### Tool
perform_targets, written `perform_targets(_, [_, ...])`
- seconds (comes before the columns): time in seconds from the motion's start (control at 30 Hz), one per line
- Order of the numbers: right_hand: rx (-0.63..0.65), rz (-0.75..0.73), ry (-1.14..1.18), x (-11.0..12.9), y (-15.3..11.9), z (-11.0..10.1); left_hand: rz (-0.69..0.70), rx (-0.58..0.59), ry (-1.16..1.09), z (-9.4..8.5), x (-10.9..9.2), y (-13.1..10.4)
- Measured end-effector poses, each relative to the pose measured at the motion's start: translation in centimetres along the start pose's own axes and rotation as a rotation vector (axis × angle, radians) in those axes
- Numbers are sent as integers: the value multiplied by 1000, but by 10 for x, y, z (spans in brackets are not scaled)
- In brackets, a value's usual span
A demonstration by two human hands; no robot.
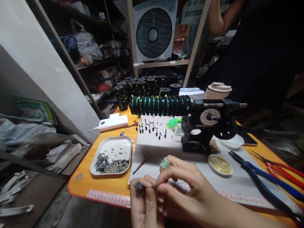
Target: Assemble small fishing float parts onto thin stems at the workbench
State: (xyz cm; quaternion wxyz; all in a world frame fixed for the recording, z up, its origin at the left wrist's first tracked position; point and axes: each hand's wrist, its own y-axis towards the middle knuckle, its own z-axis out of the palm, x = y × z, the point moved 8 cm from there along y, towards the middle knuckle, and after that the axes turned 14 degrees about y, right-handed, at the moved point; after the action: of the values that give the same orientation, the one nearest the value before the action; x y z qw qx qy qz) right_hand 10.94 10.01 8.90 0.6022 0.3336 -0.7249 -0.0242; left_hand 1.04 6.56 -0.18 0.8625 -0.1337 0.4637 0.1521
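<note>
My left hand (147, 205) is low in the middle, its fingers closed with the thumb pressed against them. A small dark grey-blue textured patch (139, 185) shows at its curled finger; I cannot tell if it is a wrap or a held piece. My right hand (190, 186) meets it from the right, thumb and forefinger pinched together at the left fingertips. Whatever lies in the pinch is too small to make out. A green textured wrap (165, 163) sits on a right finger. Just beyond the hands, a thin brown twig-like piece (142, 163) lies on the white board (161, 148).
A black winding machine (201, 126) carries a ringed black roller (161, 105) with green threads. To the left is a white tray (95, 169) of small dark pieces. A dish (220, 173) of gold bits, blue-handled pliers (258, 180) and red-handled pliers (280, 167) lie right. Black spools (150, 87) stand behind.
</note>
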Motion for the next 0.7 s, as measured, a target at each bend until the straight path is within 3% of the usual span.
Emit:
perform_targets(0.13, [19,-49,-28,5,-1,3,155,-40,145,-10,-12,7])
perform_targets(0.23, [58,-96,-115,7,-2,9,291,-178,448,-29,-22,10])
perform_targets(0.33, [41,-282,-320,19,-3,13,462,-257,582,-39,-38,13])
perform_targets(0.43, [-5,-452,-500,29,-5,14,630,-170,448,-42,-62,24])
perform_targets(0.53, [-15,-424,-494,28,-3,8,527,-82,362,-50,-75,50])
perform_targets(0.7, [19,-297,-335,29,0,1,431,243,952,-34,-89,82])
